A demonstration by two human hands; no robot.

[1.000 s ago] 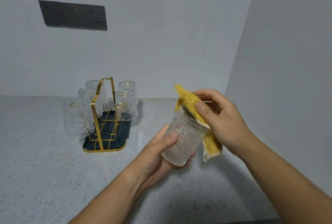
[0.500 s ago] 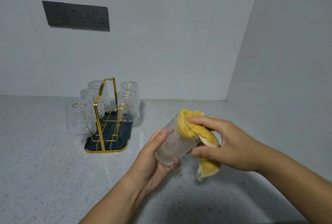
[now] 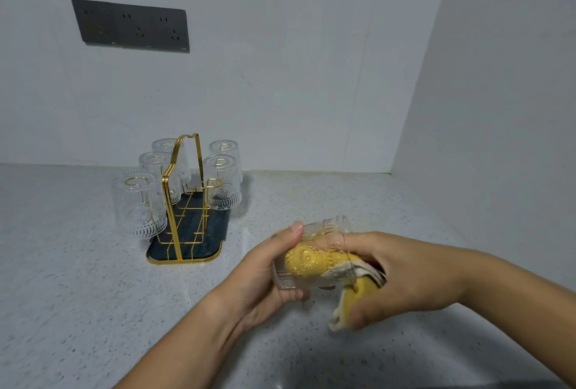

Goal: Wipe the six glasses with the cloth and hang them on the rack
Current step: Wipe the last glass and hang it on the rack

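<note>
My left hand (image 3: 265, 276) grips a clear patterned glass (image 3: 311, 253) lying on its side above the counter. The yellow cloth (image 3: 352, 298) is pushed inside the glass and trails out of its mouth to the right. My right hand (image 3: 402, 276) holds the cloth, with fingers reaching into the glass. At the back left stands a gold wire rack (image 3: 184, 198) on a dark tray (image 3: 212, 239). Several glasses hang upside down on it, the nearest glass (image 3: 138, 204) at the front left. The rack's front right peg (image 3: 215, 184) is bare.
A speckled grey counter (image 3: 78, 295) runs under everything and meets white walls behind and on the right. A dark socket panel (image 3: 131, 25) is fixed on the back wall, upper left.
The glass has tipped from leaning upright to lying on its side. The cloth has gone from its rim to deep inside, and both hands have dropped lower and to the right.
</note>
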